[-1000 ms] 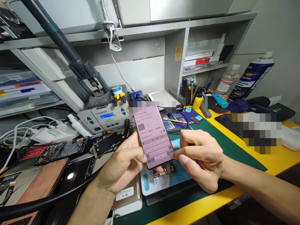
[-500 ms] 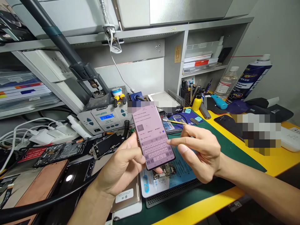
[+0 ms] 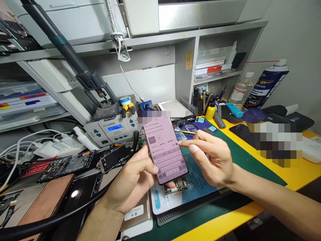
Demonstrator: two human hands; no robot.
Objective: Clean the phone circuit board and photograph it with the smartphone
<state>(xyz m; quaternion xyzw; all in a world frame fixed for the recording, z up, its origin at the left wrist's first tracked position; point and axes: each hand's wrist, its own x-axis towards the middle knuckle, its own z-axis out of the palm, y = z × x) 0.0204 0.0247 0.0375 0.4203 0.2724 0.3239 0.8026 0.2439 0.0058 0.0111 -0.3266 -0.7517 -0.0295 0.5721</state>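
Observation:
My left hand is wrapped round a smartphone, its thumb at the lower left edge and a fingertip showing beneath. The phone is tilted towards me; a pink-tinted screen shows lines of text, a small picture and a keyboard. My right hand holds nothing. Its index finger points at a blue round button at the right of the screen, just above the keyboard, while the thumb is held apart and the other fingers curl in. Under the phone, a small circuit board lies on a blue and white printed mat, partly hidden.
A soldering station stands behind my left hand. Opened phones and a black cable lie at left. At right are a yellow bottle, a spray can and a dark phone on the yellow table.
My right index fingertip has moved from the keyboard's upper right up to the blue button. The phone remains in my left hand, and the view has shifted slightly.

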